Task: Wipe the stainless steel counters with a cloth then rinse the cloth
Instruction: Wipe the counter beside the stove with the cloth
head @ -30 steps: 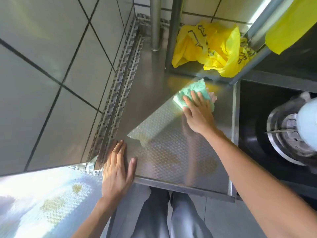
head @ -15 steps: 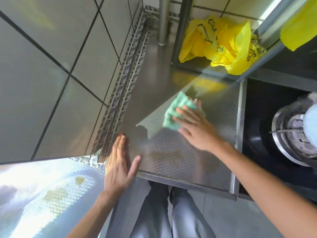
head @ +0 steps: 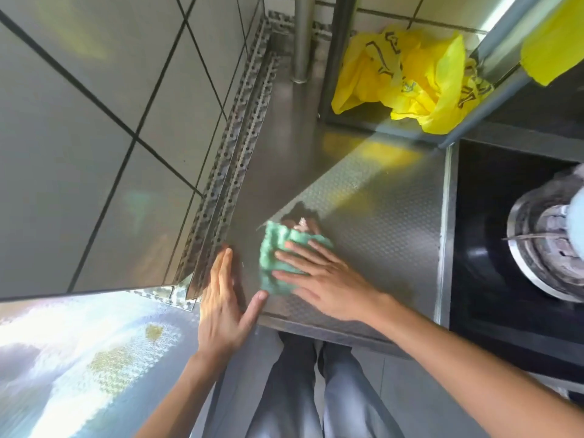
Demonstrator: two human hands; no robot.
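A crumpled green cloth (head: 271, 263) lies on the dimpled stainless steel counter (head: 379, 222) near its front left corner. My right hand (head: 322, 279) presses flat on the cloth with straight, spread fingers. Just left of the cloth, my left hand (head: 222, 308) rests flat on the counter's front corner, fingers straight and thumb pointing toward the cloth. Part of the cloth is hidden under my right hand.
A yellow plastic bag (head: 407, 80) lies at the back on a lower shelf beside two steel posts (head: 303, 36). A black hob with a steel burner ring (head: 543, 245) adjoins the counter on the right. A tiled wall (head: 94, 137) stands to the left.
My right hand has dragged the cloth from the back of the counter toward the front left, close to my left hand. My left hand has stayed at the corner.
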